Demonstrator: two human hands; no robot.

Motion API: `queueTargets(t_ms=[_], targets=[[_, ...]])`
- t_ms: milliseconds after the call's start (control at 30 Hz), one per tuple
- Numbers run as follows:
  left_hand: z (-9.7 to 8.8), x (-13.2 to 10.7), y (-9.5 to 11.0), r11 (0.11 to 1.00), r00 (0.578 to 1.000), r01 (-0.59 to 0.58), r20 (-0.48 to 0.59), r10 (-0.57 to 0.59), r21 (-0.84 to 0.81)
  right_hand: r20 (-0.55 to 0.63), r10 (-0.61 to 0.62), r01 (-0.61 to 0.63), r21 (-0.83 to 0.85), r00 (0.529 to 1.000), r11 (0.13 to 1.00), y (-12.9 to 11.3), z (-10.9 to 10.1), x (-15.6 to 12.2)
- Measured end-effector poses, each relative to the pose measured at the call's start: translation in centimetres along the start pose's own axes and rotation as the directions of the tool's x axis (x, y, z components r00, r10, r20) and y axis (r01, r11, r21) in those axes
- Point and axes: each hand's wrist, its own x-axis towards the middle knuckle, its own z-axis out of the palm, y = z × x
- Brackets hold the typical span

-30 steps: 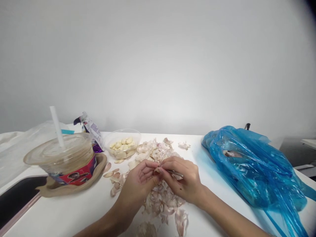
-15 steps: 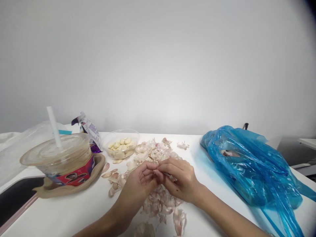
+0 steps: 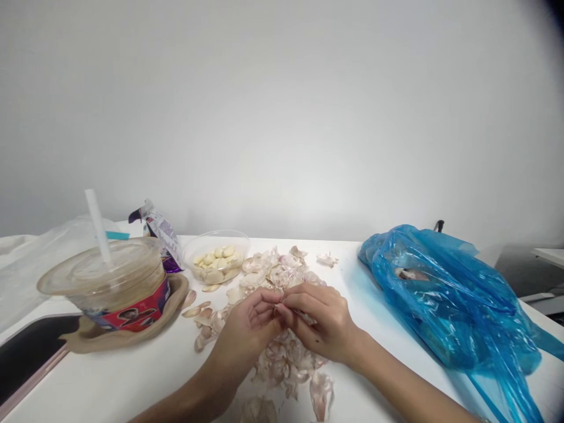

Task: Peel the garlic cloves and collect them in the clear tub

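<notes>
My left hand (image 3: 252, 323) and my right hand (image 3: 321, 317) meet at the fingertips over a pile of garlic skins (image 3: 282, 361). Both are closed in a pinch on a small garlic clove, mostly covered by the fingers. Skins lie beneath and around the hands, spreading towards the front edge. Behind my left hand stands a clear plastic bowl (image 3: 215, 236) holding several peeled garlic cloves (image 3: 215, 261). A few unpeeled cloves (image 3: 203, 338) rest on the white table left of the pile.
At left, a lidded drink cup (image 3: 118, 288) with a straw sits in a brown holder, beside a dark phone-like device (image 3: 30, 349). A purple wrapper (image 3: 163, 235) stands behind it. On the right lies a blue plastic bag (image 3: 440, 294). A wall rises behind the table (image 3: 361, 393).
Both hands stay pinched together in almost the same place, with only slight finger movement. The view has shifted very slightly; the bowl, cup and bag have not moved on the table.
</notes>
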Motion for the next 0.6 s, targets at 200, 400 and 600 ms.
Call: queueTargets(t_ms=[200, 400, 600], targets=[[0.2, -0.1, 0.1, 1.000, 1.000, 0.020, -0.022, -0.020, -0.004, 0.017, -0.010, 0.011, -0.026, 1.000, 1.000, 0.0, -0.1, 0.0], [0.6, -0.6, 0.2, 0.985, 0.993, 0.114, 0.027, -0.111, -0.126, 0.074, -0.035, 0.040, -0.056, 0.997, 0.998, -0.1, -0.1, 0.0], [1.2, -1.1, -0.1, 0.950, 0.978, 0.210, 0.032, -0.208, -0.232, 0.131, -0.057, 0.067, -0.071, 0.990, 0.995, -0.3, -0.1, 0.1]])
